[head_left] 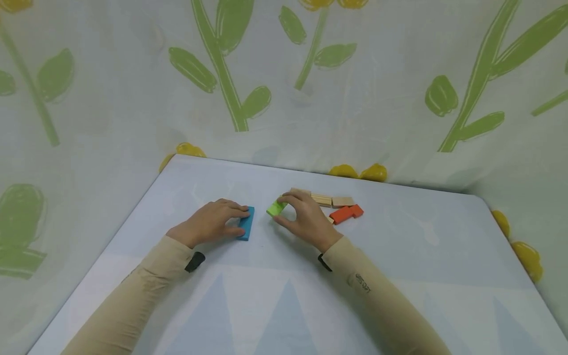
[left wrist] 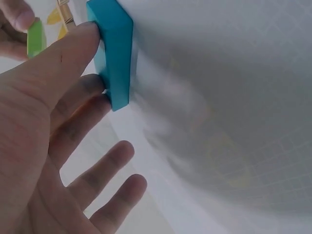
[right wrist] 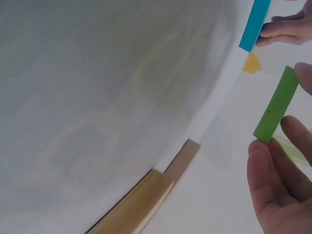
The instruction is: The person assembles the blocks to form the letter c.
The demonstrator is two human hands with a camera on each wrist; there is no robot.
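Observation:
My left hand (head_left: 209,224) holds a flat blue wooden block (head_left: 247,224) on the table, left of the middle. In the left wrist view the thumb and two fingers touch the blue block (left wrist: 118,53), while two other fingers stretch free of it. To the right, my right hand (head_left: 309,219) pinches a light green block (head_left: 276,208) between thumb and fingers. The right wrist view shows the green block (right wrist: 276,105) held by its ends, apart from the blue block (right wrist: 255,24).
Beyond my right hand lie several plain wood blocks (head_left: 343,201), one of them ridged (head_left: 321,199). Two orange-red blocks (head_left: 341,215) touch each other nearby. A curtain-like wall with painted leaves (head_left: 193,69) stands behind the white table (head_left: 421,236).

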